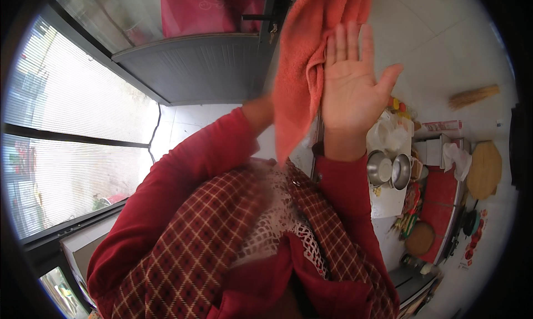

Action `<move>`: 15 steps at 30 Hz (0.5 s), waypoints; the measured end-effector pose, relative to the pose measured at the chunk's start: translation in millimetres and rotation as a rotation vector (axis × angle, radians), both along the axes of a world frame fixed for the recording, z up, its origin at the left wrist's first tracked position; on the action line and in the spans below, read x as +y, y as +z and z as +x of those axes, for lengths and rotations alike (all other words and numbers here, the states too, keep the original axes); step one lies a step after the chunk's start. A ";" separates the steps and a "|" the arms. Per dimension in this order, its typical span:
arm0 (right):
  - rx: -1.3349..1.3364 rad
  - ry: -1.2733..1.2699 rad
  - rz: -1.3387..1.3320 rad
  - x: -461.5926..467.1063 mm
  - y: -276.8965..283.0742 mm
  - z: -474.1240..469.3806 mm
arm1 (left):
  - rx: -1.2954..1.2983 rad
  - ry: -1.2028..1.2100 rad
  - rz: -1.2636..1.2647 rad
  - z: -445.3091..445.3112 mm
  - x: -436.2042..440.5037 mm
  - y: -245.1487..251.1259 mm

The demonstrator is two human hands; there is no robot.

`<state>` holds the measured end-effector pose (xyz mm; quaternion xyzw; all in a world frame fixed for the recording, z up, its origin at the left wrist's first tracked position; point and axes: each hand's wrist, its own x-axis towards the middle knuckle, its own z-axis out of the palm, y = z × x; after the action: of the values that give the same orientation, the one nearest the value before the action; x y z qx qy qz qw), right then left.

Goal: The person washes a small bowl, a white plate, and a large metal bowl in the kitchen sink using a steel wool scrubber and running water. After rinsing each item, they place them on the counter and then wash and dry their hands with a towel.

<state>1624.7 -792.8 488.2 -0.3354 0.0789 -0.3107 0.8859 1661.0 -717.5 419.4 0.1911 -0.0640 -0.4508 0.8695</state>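
An orange-red terry towel (297, 73) hangs in front of me. My right hand (352, 82) is raised beside it, palm towards the camera, fingers straight and thumb spread; its fingertips lie close against the cloth's edge, and nothing is in the palm. From the other side my left forearm (258, 113), slightly blurred, runs in behind the towel. The cloth hides my left hand, so its grip does not show.
A grey door (195, 69) with a handle and keys stands at upper left, beside a bright screened opening (83, 111). At right, a white table (385, 200) bears metal bowls (379, 167) and plastic bags. Beyond it are a red-tiled counter (437, 190) and a round wooden board (419, 238).
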 end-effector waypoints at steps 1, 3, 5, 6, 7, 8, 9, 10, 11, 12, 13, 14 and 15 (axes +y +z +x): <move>-0.117 0.010 0.056 -1.6 0.0 4.2 | 0.005 -0.011 -0.013 2.1 4.0 0.7; -0.389 0.326 0.578 -0.5 -7.6 13.1 | -0.006 -0.019 -0.017 2.6 6.6 1.9; -0.594 0.542 0.851 4.1 -19.9 19.3 | -0.006 -0.023 -0.020 2.0 8.3 2.4; -0.653 0.600 0.906 5.8 -25.6 21.6 | -0.013 -0.025 -0.019 1.4 8.2 2.3; -0.721 0.643 0.987 7.4 -30.0 22.1 | -0.027 -0.022 -0.015 -0.1 7.6 2.8; -0.615 0.545 0.926 8.4 -33.6 22.2 | -0.033 -0.017 -0.008 -0.3 6.2 3.1; -0.459 0.475 0.645 8.5 -35.9 21.2 | -0.048 -0.012 -0.002 -1.0 5.0 3.5; -0.310 0.364 0.365 7.9 -37.6 19.8 | -0.070 0.004 0.014 -0.8 1.9 4.2; -0.226 0.295 0.122 6.6 -38.5 18.2 | -0.076 0.010 0.020 -0.6 0.7 4.4; -0.117 0.214 -0.100 4.4 -39.0 15.6 | -0.094 0.022 0.037 0.5 -2.8 5.3; -0.073 0.177 -0.288 2.7 -40.1 13.3 | -0.110 0.030 0.051 2.1 -5.1 5.5; -0.082 0.168 -0.484 0.5 -41.5 10.6 | -0.126 0.036 0.062 3.7 -6.7 5.5; 0.000 0.019 -0.648 -0.7 -44.0 8.0 | -0.148 0.044 0.083 6.2 -8.1 4.9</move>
<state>1632.7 -793.5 444.2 -0.6007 -0.0274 -0.3112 0.7359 1667.2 -725.6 424.4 0.2611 -0.1054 -0.4185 0.8635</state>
